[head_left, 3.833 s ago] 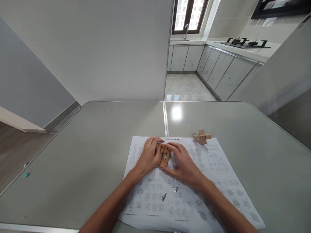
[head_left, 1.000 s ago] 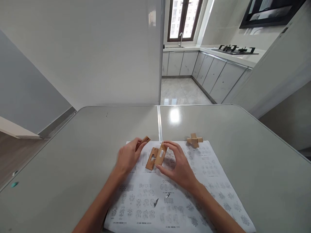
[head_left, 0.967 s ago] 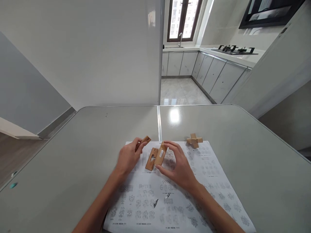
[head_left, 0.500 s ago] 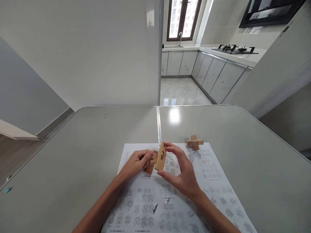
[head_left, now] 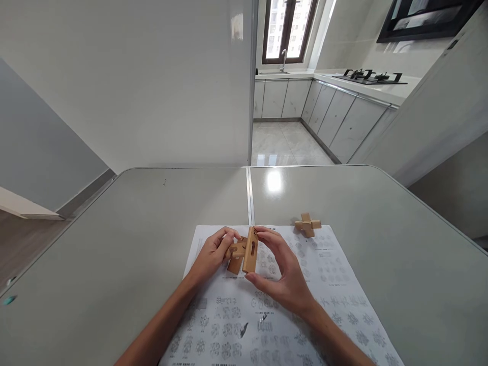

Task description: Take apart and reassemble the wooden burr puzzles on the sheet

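A printed sheet covered in small diagrams lies on the near part of the desk, with two dark, torn-looking spots near its middle. A small teal object sits at the desk's left edge. Over the sheet, the right hand grips a slotted wooden piece by its near and far ends, between thumb and fingers, holding it tilted. The left hand pinches a second wooden piece crosswise, its right end up against the slotted one; whether it enters the slot cannot be told. A third wooden piece shows beneath, partly hidden. Farther off to the right, a cross-shaped wooden assembly rests at the sheet's far edge. Beyond the desk are pale cabinets, a black cooktop on the right, a faucet and a dark-framed window.
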The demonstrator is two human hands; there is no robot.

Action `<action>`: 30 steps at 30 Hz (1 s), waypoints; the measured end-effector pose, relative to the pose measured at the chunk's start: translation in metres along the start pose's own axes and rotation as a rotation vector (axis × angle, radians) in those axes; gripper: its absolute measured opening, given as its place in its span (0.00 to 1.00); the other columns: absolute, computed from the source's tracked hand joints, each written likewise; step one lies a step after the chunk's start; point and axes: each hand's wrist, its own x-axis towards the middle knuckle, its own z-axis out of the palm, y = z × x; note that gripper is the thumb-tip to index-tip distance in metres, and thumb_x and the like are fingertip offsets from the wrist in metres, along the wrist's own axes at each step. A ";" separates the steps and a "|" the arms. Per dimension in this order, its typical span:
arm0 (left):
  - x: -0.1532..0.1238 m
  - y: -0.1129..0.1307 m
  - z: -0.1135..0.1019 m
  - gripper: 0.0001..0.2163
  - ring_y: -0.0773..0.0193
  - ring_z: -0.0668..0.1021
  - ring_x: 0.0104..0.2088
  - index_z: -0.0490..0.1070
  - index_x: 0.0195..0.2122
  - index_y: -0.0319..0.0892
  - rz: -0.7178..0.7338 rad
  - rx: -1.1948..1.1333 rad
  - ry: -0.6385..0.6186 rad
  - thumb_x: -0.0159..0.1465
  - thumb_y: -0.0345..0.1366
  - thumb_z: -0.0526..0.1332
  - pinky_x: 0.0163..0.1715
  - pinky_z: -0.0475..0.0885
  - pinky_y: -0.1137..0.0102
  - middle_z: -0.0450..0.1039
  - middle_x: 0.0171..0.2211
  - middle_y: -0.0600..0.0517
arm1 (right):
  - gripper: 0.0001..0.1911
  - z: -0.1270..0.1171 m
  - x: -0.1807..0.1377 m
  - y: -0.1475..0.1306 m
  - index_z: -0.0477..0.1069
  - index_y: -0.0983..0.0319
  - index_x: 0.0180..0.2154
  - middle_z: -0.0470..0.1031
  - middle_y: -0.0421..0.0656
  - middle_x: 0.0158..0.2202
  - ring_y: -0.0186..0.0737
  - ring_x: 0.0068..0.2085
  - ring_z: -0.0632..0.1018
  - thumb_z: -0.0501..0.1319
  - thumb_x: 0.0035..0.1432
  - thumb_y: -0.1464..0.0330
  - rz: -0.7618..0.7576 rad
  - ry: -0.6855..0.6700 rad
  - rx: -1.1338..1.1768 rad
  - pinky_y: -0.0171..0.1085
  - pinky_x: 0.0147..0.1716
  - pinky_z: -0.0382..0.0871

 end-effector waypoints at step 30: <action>-0.011 0.004 0.014 0.21 0.68 0.64 0.23 0.64 0.53 0.47 -0.014 -0.093 -0.035 0.72 0.58 0.56 0.24 0.61 0.74 0.62 0.25 0.60 | 0.38 0.007 0.000 -0.001 0.62 0.51 0.65 0.69 0.48 0.66 0.55 0.66 0.73 0.70 0.55 0.71 0.043 -0.085 -0.043 0.57 0.67 0.72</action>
